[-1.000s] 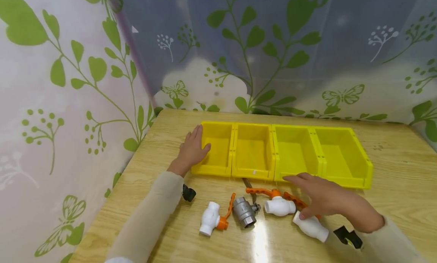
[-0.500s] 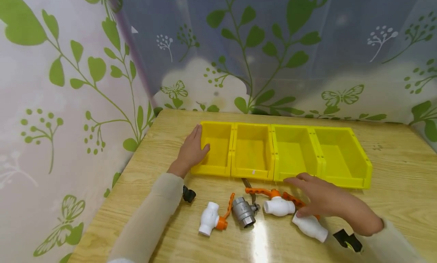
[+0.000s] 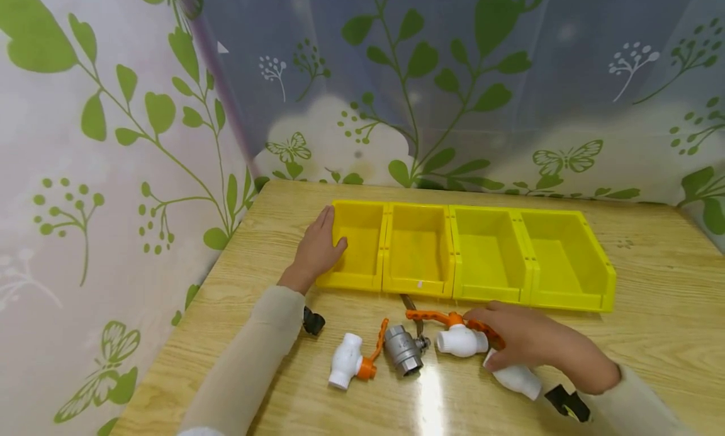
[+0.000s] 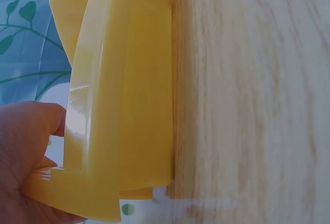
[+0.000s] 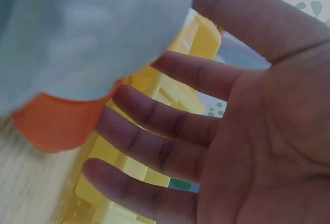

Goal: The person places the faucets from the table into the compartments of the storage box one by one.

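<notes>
My left hand (image 3: pixel 318 250) holds the left end of a row of yellow bins (image 3: pixel 355 284). Its thumb reaches over the wall of the end bin (image 4: pixel 147 95), with the fingers along the outside. At the right, my right hand (image 3: pixel 529 335) is over a white plastic ball valve (image 3: pixel 522 383) with an orange lever (image 3: pixel 486 333). The thumb is at the white body and the fingers extend by the lever, nearly straight in the right wrist view, where the valve (image 5: pixel 98 33) looms blurred. The hand hides part of this valve in the head view.
Left of that valve lie another white ball valve (image 3: pixel 461 341) with an orange lever, a grey metal ball valve (image 3: pixel 403 351), and a further white valve (image 3: pixel 345 360). The bins stand behind them on the wooden table (image 3: pixel 294 398). Patterned curtains (image 3: pixel 362 77) hang around.
My right hand has come down and slightly left onto the rightmost white valve, its fingers now over the orange lever. The left hand stays on the end bin.
</notes>
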A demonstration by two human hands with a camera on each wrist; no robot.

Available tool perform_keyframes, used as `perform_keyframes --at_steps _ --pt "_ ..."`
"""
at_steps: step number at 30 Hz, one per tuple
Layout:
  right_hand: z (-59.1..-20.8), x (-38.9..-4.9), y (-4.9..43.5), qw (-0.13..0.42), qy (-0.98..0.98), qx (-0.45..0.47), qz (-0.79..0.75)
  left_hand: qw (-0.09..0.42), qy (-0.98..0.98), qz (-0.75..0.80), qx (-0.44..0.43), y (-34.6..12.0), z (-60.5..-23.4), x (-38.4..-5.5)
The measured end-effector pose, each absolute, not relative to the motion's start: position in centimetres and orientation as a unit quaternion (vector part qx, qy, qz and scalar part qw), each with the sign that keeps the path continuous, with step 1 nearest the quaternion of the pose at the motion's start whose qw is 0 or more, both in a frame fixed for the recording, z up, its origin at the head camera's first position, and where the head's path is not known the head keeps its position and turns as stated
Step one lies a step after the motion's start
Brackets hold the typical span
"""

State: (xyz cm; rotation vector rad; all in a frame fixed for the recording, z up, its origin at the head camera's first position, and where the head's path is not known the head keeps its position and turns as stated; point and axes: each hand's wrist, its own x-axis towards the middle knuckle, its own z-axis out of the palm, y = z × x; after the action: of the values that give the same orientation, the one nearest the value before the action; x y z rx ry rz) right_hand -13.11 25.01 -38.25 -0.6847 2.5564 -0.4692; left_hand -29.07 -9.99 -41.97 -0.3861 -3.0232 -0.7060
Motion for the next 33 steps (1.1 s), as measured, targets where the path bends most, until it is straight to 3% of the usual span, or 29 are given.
perform_keyframes --at_steps 11,33 --pt "-38.7 -12.6 25.4 0.26 0.913 -0.24 -0.202 0.005 -0.964 -0.236 -0.123 -10.0 -42.1 -29.0" --pt "-39.2 -12.2 25.7 0.273 0.912 -0.229 -0.203 0.012 -0.961 -0.245 -0.127 -10.1 -42.3 -29.1"
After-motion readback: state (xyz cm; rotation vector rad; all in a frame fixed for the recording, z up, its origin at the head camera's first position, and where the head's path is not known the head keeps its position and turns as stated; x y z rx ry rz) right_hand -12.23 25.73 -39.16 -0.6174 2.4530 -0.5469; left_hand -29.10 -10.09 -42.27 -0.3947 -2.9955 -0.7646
